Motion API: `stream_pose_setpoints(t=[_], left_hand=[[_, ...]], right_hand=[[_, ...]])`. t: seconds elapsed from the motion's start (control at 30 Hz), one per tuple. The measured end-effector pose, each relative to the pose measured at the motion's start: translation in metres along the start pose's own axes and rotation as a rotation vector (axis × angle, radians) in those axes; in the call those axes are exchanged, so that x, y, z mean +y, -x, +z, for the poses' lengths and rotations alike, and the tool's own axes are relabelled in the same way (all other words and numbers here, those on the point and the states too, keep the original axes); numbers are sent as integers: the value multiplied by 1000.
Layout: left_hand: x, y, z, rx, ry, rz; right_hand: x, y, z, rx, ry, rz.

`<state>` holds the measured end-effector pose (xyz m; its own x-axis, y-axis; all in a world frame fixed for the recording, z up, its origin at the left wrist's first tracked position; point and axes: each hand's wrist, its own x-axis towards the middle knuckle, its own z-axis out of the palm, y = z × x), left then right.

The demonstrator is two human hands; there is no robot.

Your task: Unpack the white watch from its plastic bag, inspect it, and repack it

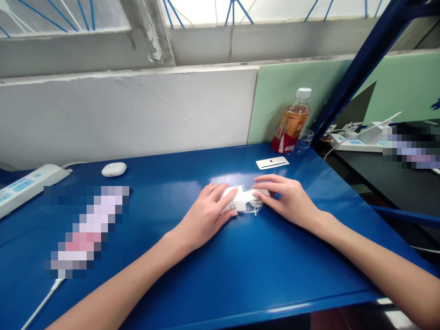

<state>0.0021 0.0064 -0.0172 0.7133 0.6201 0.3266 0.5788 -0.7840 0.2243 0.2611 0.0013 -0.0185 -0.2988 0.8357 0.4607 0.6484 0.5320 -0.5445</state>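
Note:
A small white box in a clear plastic bag (pixel 242 202) lies in the middle of the blue table (pixel 240 275). My left hand (pixel 206 216) rests on the table with its fingers curled over the box's left end. From the right, my right hand (pixel 287 199) reaches in, its fingertips pinching the bag's other end. Both hands touch the packet, which stays on the table surface.
A white card (pixel 272 162) lies behind the hands, a drink bottle (pixel 291 123) stands at the back right. A white earbud case (pixel 113 169) and a power strip (pixel 27 185) sit at the left. A blue shelf post (pixel 357 68) rises on the right.

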Motion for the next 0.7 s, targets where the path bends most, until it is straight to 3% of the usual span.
stream_pose_setpoints(t=[0.2,0.33,0.43,0.7], left_hand=[[0,1,0,-102,-17,-54],[0,2,1,-131,-12,-91],[1,2,1,-144,-10,-91],[1,1,1,-121,-27,-63]], right_hand=[[6,-4,-11,-140,190,-179],[12,-11,-27,-221,206,-348],[16,-13,-32,-292,192,-391],[12,-8,-11,-220,207,-434]])
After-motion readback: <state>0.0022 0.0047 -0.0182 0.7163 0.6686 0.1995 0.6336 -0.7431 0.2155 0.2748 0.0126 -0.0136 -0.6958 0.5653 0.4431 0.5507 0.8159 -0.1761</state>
